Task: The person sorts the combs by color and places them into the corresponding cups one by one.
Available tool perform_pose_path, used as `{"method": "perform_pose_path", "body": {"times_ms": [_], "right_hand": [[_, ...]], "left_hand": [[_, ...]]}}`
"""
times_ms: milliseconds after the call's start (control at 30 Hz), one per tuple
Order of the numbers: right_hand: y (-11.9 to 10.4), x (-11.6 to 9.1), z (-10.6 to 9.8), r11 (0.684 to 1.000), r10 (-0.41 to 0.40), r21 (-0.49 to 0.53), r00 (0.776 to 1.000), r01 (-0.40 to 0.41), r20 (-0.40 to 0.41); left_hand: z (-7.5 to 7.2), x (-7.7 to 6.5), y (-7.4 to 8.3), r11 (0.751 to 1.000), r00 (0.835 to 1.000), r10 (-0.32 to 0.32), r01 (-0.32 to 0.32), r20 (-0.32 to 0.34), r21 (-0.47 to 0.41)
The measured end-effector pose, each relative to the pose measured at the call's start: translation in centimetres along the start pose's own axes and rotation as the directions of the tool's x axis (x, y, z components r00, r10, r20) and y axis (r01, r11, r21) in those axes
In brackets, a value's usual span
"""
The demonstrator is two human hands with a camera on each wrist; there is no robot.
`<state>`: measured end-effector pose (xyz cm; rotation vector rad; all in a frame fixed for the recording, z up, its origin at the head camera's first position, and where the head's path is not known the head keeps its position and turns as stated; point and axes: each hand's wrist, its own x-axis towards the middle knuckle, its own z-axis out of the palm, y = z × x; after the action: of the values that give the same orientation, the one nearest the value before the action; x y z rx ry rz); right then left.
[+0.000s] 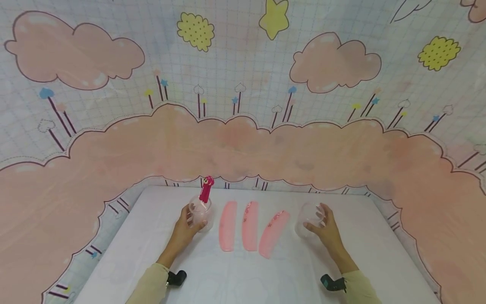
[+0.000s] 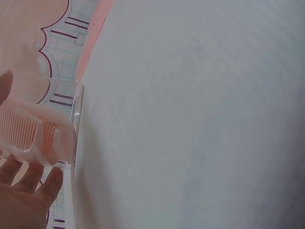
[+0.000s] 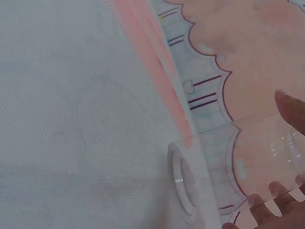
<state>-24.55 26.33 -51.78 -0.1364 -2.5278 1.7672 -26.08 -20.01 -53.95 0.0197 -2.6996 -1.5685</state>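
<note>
- Left hand (image 1: pixel 190 223), half-curled, grips the left clear cup (image 1: pixel 200 218); a pale toothed comb (image 2: pixel 21 126) and red-pink piece (image 1: pixel 205 192) stand inside.
- Right hand (image 1: pixel 326 230), likewise half-curled, grips the right clear cup (image 1: pixel 305 221).
- Three pink combs (image 1: pixel 249 228) lie between.
- Best squeeze lightly, cups level: the tall piece could tip its cup.

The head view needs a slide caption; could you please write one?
Left hand and right hand grip clear cups, three pink combs lying between.
</note>
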Motion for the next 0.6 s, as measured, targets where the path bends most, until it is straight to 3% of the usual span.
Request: {"method": "perform_pose_path", "body": {"times_ms": [600], "right_hand": [[1.2,1.1,0.4,1.0,0.024,0.001,1.0,-0.024,0.011]], "left_hand": [[-0.1,0.5,-0.1,1.0,1.0,-0.029,0.029,0.013,-0.009]]}}
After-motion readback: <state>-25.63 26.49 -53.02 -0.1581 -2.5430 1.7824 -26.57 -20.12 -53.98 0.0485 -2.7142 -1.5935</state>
